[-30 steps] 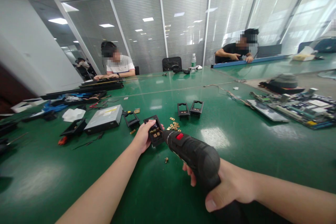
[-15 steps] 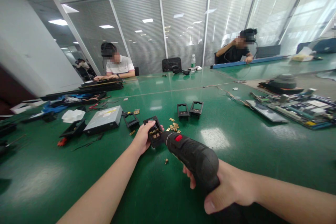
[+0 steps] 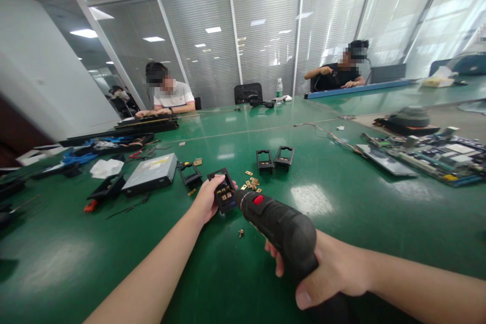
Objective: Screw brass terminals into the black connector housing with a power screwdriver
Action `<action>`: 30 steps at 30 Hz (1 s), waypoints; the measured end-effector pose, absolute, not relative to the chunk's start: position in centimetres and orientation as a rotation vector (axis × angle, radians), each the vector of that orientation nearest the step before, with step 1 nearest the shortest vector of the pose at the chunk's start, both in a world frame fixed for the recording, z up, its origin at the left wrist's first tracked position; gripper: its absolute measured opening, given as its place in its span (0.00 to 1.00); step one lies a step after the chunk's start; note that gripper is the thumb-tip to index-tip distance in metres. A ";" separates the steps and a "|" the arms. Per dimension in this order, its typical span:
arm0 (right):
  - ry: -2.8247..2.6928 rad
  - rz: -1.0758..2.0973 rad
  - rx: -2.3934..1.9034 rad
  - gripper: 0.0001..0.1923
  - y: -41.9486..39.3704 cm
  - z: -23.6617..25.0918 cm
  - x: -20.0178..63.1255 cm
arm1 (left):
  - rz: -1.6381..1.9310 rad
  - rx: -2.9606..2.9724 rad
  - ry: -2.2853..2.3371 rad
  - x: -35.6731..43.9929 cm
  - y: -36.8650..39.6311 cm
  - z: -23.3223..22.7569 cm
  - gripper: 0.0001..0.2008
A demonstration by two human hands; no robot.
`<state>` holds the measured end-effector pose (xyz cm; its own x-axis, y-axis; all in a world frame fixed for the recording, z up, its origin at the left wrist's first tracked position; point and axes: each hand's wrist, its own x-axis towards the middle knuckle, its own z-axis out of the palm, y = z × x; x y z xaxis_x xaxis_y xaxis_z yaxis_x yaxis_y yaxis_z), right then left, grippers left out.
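Right hand: the right hand [image 3: 334,271] is clenched round the black electric screwdriver [image 3: 279,228], nearest the camera.
Tip: it meets the black frame part [image 3: 224,192].
Left hand: the left hand [image 3: 207,200] grips that part on the green table [image 3: 341,202].
Beyond: loose brass pieces [image 3: 251,182], then two more frames [image 3: 275,158].

Head camera looks forward and down across the green table [image 3: 341,202].

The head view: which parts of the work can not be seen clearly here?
- Tip of the black electric screwdriver: hidden by its own body where it meets the black frame part.
- Brass pieces inside the frame: too small to tell their shape.
- Left hand fingertips: behind the frame.
- Right hand palm: hidden behind the screwdriver grip.
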<state>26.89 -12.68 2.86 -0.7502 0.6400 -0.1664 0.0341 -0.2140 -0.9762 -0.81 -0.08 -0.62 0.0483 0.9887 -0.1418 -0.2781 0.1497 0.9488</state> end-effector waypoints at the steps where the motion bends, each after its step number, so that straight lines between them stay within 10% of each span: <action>1: -1.632 2.028 -0.797 0.38 -12.7 2.9 26.9 | 1.205 0.907 1.042 -0.8 -0.1 -0.6 0.11; 9: -1.642 1.933 -0.716 0.27 -12.9 3.0 26.4 | 1.212 0.916 1.035 -0.8 -0.1 -0.5 0.11; 30: -1.660 1.996 -0.810 0.39 -12.7 3.2 26.8 | 1.208 0.923 1.011 -0.7 0.0 -0.6 0.11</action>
